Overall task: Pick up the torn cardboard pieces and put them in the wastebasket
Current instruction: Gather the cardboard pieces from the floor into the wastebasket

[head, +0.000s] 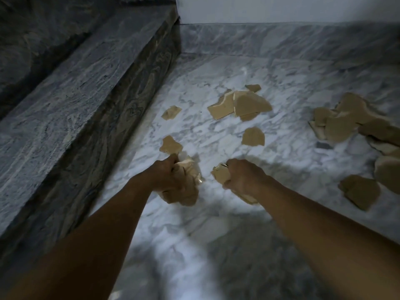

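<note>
Clutching a wad of cardboard pieces (pixel 187 169), the left hand (pixel 171 180) has its fingers curled tight round them, and the right hand (pixel 241 180) grips its own bunch (pixel 220 174) just beside it, both above the marble floor (pixel 194 224). More scraps lie loose: a heap (pixel 240 102) mid-floor, another pile (pixel 342 122) at the floor's right edge, with the stone step (pixel 86 87) along the left.

Left hand (pixel 171 177), right hand (pixel 242 178) extended forward, each clutching cardboard pieces (pixel 221 175).
</note>
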